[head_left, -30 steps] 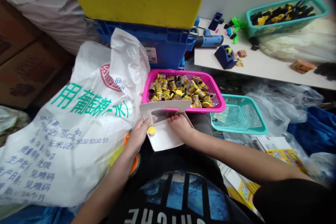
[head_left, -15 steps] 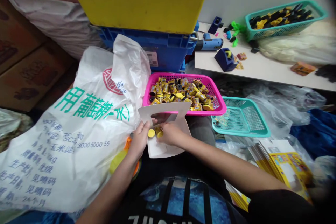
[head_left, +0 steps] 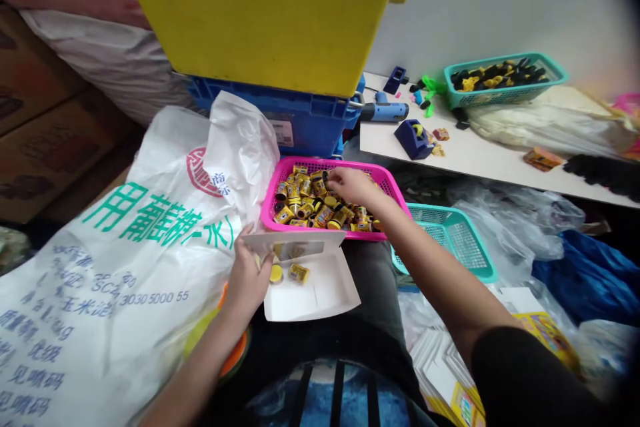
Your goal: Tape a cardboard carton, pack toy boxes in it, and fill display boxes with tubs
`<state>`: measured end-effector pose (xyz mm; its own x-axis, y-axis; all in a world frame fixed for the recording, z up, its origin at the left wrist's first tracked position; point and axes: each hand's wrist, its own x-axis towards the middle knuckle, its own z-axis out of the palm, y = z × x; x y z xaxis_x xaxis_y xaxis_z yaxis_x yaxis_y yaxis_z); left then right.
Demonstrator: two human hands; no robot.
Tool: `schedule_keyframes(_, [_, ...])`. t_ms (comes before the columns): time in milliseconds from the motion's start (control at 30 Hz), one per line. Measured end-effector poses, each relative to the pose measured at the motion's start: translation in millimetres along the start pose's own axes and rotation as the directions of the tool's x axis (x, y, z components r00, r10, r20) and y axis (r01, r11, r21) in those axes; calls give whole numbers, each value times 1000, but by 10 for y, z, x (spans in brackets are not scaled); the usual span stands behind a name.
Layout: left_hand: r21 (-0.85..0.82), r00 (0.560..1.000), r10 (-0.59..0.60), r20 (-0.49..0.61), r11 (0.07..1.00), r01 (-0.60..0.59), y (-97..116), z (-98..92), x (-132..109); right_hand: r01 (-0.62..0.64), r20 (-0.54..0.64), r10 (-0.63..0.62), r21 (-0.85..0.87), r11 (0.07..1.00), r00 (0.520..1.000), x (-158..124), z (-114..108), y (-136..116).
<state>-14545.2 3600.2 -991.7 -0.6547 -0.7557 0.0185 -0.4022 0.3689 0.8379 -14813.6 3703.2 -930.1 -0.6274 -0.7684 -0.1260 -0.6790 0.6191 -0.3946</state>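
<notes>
My left hand (head_left: 251,280) grips the left side of an open white cardboard box (head_left: 320,299), thumb inside and fingers outside. The box's raised flap has a clear window. Inside lie a small yellow printed jar (head_left: 299,273) on its side and another with its round yellow lid (head_left: 276,273) facing up. Over the pink basket (head_left: 269,213), my right hand (head_left: 353,187) has its fingers curled together among many small yellow jars (head_left: 325,215). Its fingertips touch the jars; whether one is between them is hidden.
A large white printed sack (head_left: 150,267) spreads along the left. Blue (head_left: 310,120) and yellow crates (head_left: 270,13) rise behind the basket. At right are a teal basket (head_left: 470,240), a stack of flat yellow-and-white cartons (head_left: 440,367), and a white table (head_left: 380,140) with tape dispensers and a heat gun.
My right hand has left the box and moved up into the pink basket, leaving a jar on its side in the box. My left hand still holds the box. The view has shifted.
</notes>
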Motion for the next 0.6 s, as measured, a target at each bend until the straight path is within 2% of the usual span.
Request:
schedule_keyframes(33, [69,988,128,-84,990,-122,-4,1,5,9,12,-8,-75,997,1000,148,158,0])
schedule_keyframes(67, [144,954,258,-153,961,-237,-5,-5,9,3,3,-2,-139,990,1000,264,298,-21])
schedule_keyframes(133, [311,840,482,-248,861,-402,6,-39,7,-16,-62,3,-219,976,998,392,474,-91])
schedule_keyframes(200, [470,725,639,-257,738,-484,41,-104,-4,-34,-143,14,-137,990,990,373,470,-137])
schedule_keyframes(233, [531,676,709,-200,658,-533,68,-145,-11,-52,-175,47,-21,998,983,307,400,-135])
schedule_keyframes(300, [537,571,820,41,464,-704,131,-231,-17,-73,-193,137,308,949,972,55,146,-84])
schedule_keyframes(333, [463,517,832,201,384,-799,164,-266,-14,-65,-177,163,459,886,971,-127,-19,-45])
schedule_keyframes(367, [358,474,806,355,351,-865,195,-288,-9,-32,-150,144,577,816,978,-337,-192,-7])
schedule_keyframes(400, [260,462,738,492,382,-887,223,-294,0,11,-111,76,629,778,991,-564,-357,20])
schedule_keyframes(433, [201,490,629,603,475,-857,246,-279,11,28,-68,19,637,770,998,-794,-499,28])
schedule_keyframes(500, [200,589,337,735,721,-663,273,-179,32,84,63,-149,583,808,987,-1202,-654,-35])
schedule_keyframes(533, [210,630,214,746,822,-529,276,-98,40,129,124,-223,516,847,967,-1355,-653,-110])
schedule_keyframes(600, [151,745,82,662,959,-240,262,107,51,217,235,-297,313,925,926,-1532,-510,-327])
